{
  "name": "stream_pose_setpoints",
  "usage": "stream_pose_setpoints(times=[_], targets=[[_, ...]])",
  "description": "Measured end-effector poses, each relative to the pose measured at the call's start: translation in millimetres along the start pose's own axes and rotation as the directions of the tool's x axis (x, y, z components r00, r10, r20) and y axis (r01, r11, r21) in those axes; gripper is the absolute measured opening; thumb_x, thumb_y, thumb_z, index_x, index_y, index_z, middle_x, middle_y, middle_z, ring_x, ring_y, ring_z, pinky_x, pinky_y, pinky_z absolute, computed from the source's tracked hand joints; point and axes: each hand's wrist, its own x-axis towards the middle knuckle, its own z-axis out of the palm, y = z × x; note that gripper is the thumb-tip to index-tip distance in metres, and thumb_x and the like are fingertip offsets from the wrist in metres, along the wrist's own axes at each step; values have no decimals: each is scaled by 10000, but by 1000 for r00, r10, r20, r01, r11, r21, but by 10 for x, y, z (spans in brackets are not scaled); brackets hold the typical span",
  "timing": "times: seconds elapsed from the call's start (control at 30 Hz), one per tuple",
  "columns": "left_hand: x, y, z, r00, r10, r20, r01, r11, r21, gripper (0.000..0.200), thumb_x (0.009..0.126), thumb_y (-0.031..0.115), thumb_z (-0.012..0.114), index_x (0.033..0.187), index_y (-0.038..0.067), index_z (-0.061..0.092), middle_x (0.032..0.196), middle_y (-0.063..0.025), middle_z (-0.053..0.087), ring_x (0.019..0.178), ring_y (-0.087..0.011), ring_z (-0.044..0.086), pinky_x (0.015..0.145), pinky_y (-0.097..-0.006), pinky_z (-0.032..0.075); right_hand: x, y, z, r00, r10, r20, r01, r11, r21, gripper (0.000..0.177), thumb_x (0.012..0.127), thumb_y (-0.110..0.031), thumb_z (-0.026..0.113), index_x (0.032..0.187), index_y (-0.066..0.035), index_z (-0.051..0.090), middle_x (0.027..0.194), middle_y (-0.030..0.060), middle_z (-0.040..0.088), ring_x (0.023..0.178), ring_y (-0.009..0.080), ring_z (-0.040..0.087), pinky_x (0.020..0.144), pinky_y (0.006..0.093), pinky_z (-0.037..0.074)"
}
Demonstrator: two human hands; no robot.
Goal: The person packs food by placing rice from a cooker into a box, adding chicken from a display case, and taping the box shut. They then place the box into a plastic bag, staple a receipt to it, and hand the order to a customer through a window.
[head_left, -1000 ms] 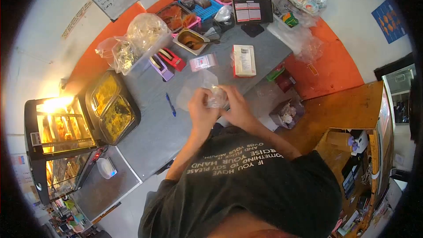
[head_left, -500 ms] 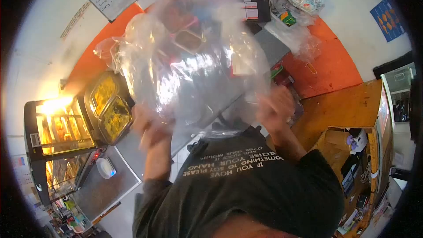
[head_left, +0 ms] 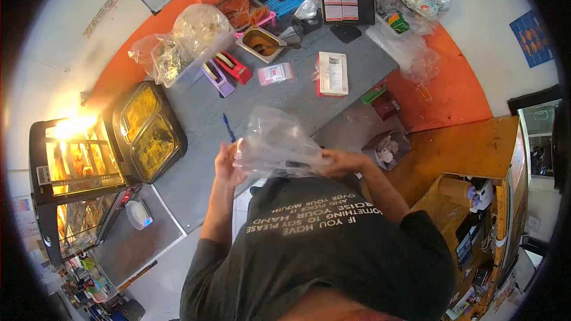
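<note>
- The clear plastic bag (head_left: 276, 145) is no longer a small crumpled wad pinched between hands that sit close together, as it was a second ago. It now stands puffed out and full of air.
- Half a second ago the bag billowed high in front of the camera and hid most of the worktop (head_left: 202, 113). It has since dropped and hangs low between the hands, just off the worktop's near edge and close to the chest.
- The left hand (head_left: 225, 163) has moved outward. Its grip is closed on the bag's left edge, with the fingers curled into the film.
- The right hand (head_left: 345, 160) has also come down from its raised, spread position. Its grip is pinched shut on the bag's right side.
- Judging by its shape, the bag has been shaken open, and I see nothing inside it.
- Nothing on the worktop has shifted. The blue pen (head_left: 229, 128) lies just beyond the bag, and the white box (head_left: 333, 73) and pink packet (head_left: 276, 74) lie further back, well apart from the hands.
- The food trays (head_left: 146, 131) stay at the left, untouched.
</note>
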Motion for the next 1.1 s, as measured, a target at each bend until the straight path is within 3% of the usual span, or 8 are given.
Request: stream_pose_setpoints(times=[0.07,0.1,0.3,0.47,0.67,0.9,1.03,1.1], targets=[[112,91,-13,995,101,-20,-47,623,780,173,890,173,648,978,45,572,839,-27,564,725,-154,541,712,-311,471,163,-82,-241,978,-97,-183,118,987,107,358,892,-138,637,1211,-17,531,1042,98,622,898,168,613,727,285,522],[129,110,-43,981,190,40,2,-216,976,142,888,129,642,971,58,551,814,-13,540,711,-120,518,664,-276,450,300,-53,-438,929,-99,-356,241,892,382,393,891,-158,648,1234,-21,517,1056,99,624,923,167,611,742,283,520],[264,94,-77,723,557,-409,295,286,912,133,936,223,611,948,101,558,723,59,420,553,-25,368,450,-212,267,859,-585,-1220,900,-435,14,427,888,168,529,859,-215,705,1304,-40,478,1276,176,567,1124,209,590,839,320,522],[516,-119,-166,628,590,-507,184,520,834,219,961,376,560,957,158,563,695,60,431,518,-40,381,427,-209,252,1950,-611,-1375,300,-135,-944,-406,878,-255,1167,603,-576,821,1514,-182,208,1503,296,224,1388,418,279,1064,579,304],[842,-343,-139,652,269,-709,-109,958,264,468,977,530,427,1200,126,505,962,-67,533,873,-243,634,723,-398,565,1720,-1059,-1359,281,-207,-937,-419,852,-314,1224,569,-555,832,1515,-196,142,1438,281,309,1303,473,334,1038,635,253],[946,-361,-573,654,185,-733,-165,981,101,398,1013,470,364,1148,116,488,955,-48,493,835,-232,542,842,-477,539,932,-1732,-596,185,-979,84,467,13,-884,1215,545,-324,868,1487,-19,164,1446,244,320,1334,442,306,1098,543,243],[976,-297,-1044,812,491,-315,-232,767,598,481,1014,391,397,1351,52,455,1243,-146,589,1068,-297,633,902,-501,539,1363,-1319,-27,564,-766,309,725,279,-630,1246,556,-286,873,1496,3,107,1509,255,238,1419,420,210,1173,496,169],[792,-143,-889,892,351,-284,-211,881,424,461,989,357,484,1359,82,483,1255,-117,593,1067,-227,630,921,-403,540,1451,-1085,114,363,-826,431,829,75,-555,1169,521,-248,877,1458,-24,216,1435,219,339,1352,404,314,1136,493,259]])
